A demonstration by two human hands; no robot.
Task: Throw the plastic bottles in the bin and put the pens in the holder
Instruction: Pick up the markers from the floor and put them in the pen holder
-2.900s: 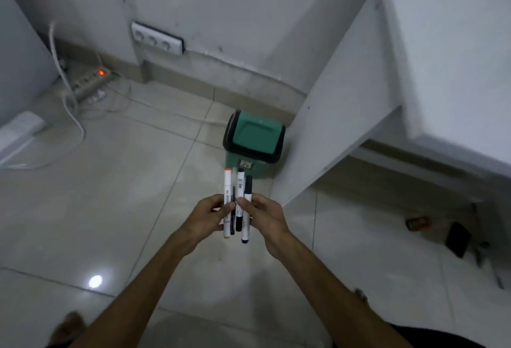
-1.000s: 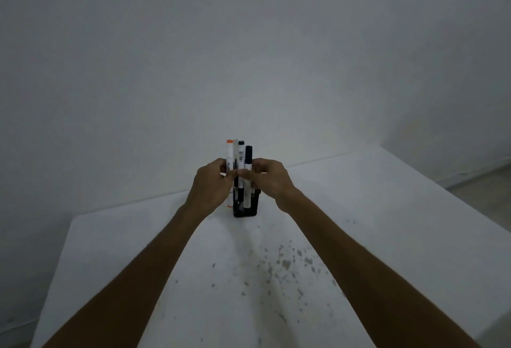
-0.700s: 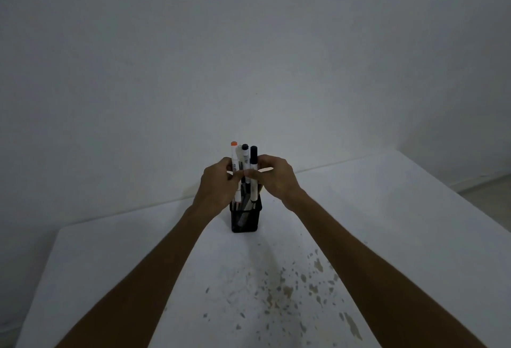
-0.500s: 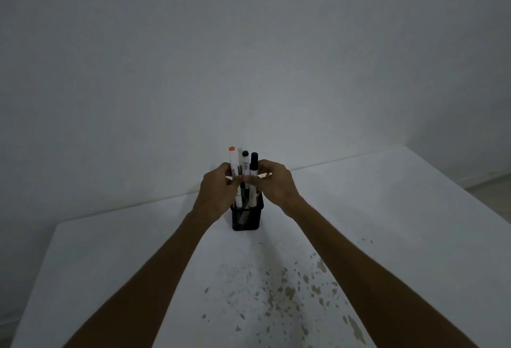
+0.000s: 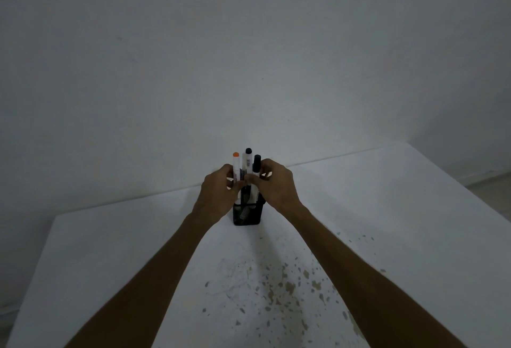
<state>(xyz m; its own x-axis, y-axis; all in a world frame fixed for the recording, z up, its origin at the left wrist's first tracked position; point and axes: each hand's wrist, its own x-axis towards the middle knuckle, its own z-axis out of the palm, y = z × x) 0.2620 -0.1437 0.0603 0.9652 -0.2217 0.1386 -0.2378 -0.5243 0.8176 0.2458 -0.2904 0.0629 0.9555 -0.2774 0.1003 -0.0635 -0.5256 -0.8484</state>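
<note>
At the centre of the frame, the left hand point(image 5: 218, 195) and the right hand point(image 5: 276, 187) are curled around a bunch of pens point(image 5: 247, 170), fingertips pinching the barrels from both sides. The pens stand upright, their lower ends inside a black mesh holder point(image 5: 245, 213) just below the hands. One pen has an orange cap point(image 5: 236, 154); two others have dark caps, and the barrels are white. The holder stands on a white counter point(image 5: 387, 223), which is speckled with brownish stains toward the lower middle.
</note>
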